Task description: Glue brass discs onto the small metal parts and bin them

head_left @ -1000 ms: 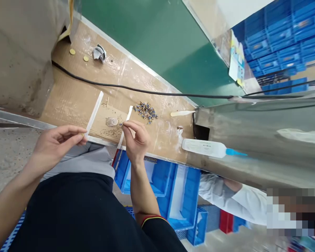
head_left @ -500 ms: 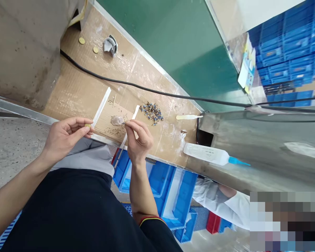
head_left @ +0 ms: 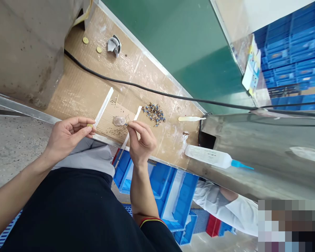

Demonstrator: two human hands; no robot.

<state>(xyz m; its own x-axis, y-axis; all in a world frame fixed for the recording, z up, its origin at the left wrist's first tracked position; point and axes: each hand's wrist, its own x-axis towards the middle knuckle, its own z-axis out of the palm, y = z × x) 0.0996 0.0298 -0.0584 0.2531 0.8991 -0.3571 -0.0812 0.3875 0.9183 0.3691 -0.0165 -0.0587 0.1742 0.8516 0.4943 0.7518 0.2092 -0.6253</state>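
My left hand (head_left: 72, 134) pinches a small round yellow disc (head_left: 89, 125) between thumb and fingertips, just above the bench's near edge. My right hand (head_left: 141, 141) has thumb and forefinger closed on a tiny part (head_left: 126, 124), too small to make out well. Its tip is at a clear, glossy lump (head_left: 119, 121) that looks like plastic film or gel; whether they touch I cannot tell. Tiny dark bits (head_left: 117, 131) are scattered around the lump. Right of it lies a pile of small blue and brass-coloured parts (head_left: 154, 113). A thin wooden stick (head_left: 117, 100) rests behind the lump.
A black cable (head_left: 136, 85) crosses the cardboard-covered bench (head_left: 73, 94). At the right lie a white bottle with blue nozzle (head_left: 208, 156) and a pale brush-like tool (head_left: 190, 119). Two more yellow discs (head_left: 99, 49) lie far left. Blue bins (head_left: 161, 182) stand below; a person in white (head_left: 225, 206) is nearby.
The whole view has shifted slightly, so things appear a little farther right. Both hands keep nearly the same pose, with their pinches still closed.
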